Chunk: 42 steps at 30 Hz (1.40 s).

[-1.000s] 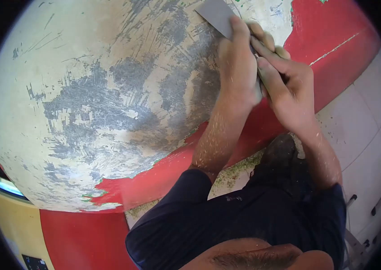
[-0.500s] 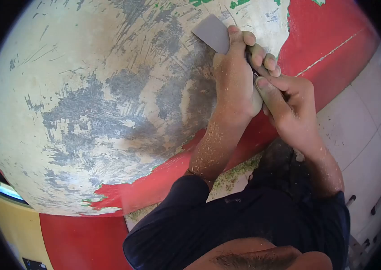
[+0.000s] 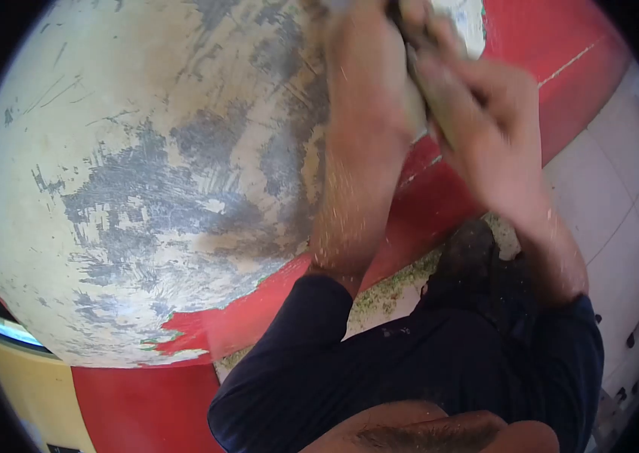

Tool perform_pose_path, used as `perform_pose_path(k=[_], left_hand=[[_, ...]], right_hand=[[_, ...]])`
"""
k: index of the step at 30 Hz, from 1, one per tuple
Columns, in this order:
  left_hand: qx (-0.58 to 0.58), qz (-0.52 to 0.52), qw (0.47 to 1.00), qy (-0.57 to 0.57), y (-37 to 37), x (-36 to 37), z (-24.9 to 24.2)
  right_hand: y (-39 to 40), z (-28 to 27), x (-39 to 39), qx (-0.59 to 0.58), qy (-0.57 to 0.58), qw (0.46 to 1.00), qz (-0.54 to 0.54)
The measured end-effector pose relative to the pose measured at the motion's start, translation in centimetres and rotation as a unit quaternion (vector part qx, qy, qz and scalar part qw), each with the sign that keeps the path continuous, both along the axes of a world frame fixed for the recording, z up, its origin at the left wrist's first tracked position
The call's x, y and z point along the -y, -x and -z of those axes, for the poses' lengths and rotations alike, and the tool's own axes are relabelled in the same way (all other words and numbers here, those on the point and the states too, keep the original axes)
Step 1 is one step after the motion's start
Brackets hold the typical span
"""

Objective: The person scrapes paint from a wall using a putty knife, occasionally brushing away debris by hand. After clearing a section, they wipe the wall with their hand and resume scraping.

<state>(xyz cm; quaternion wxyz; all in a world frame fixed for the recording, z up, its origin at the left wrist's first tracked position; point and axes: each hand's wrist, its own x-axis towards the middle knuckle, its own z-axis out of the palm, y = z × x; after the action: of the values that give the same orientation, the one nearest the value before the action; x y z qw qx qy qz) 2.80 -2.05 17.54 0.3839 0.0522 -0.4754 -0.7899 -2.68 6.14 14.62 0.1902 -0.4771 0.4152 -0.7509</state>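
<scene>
Near the top edge, both my hands are wrapped around a scraper, blurred by motion. Its grey blade (image 3: 334, 4) is mostly cut off by the frame, and its dark handle is largely hidden by fingers. My left hand (image 3: 371, 72) grips the end nearer the blade. Lower on the handle, my right hand (image 3: 489, 124) is closed with its thumb along it. Beneath the hands lies a large curved surface (image 3: 131, 136), whitish with grey scratched patches where the coating is worn off.
A red painted band (image 3: 584, 68) borders the pale area. Flakes and crumbs (image 3: 391, 291) lie on the tiled floor (image 3: 599, 219) beside my dark shoe. Yellow and red panels (image 3: 146, 404) stand at lower left. Dust speckles my forearms.
Both hands and the scraper have moved up and slightly left. Most of the blade, in full view before, is now beyond the top edge.
</scene>
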Motion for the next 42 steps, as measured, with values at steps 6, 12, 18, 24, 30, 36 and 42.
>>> perform_pose_path(k=[6,12,18,24,30,36,42], left_hand=[[0.001,-0.026,0.998,-0.059,1.0,-0.8,0.7],[0.038,0.117,0.985,-0.117,0.3,-0.4,0.6],[-0.001,0.020,0.999,-0.037,1.3,-0.7,-0.7],[-0.050,0.026,0.996,0.064,3.7,1.2,1.0],[-0.006,0.045,0.998,-0.034,3.6,0.1,1.0],[-0.028,0.048,0.998,0.036,3.9,0.2,-1.5],[0.023,0.015,1.000,0.011,4.1,0.2,0.7]], right_hand=[[0.0,1.8,-2.7,-0.018,-0.111,0.993,0.035],[-0.5,2.6,-1.6,-0.121,-0.018,0.977,0.177],[-0.2,1.0,-0.1,-0.231,0.017,0.928,0.292],[1.1,2.4,0.3,-0.200,0.015,0.938,0.284],[1.2,2.4,-0.8,-0.282,-0.006,0.902,0.327],[1.2,1.1,0.4,-0.216,-0.019,0.918,0.333],[1.7,3.5,0.1,-0.228,-0.031,0.914,0.334]])
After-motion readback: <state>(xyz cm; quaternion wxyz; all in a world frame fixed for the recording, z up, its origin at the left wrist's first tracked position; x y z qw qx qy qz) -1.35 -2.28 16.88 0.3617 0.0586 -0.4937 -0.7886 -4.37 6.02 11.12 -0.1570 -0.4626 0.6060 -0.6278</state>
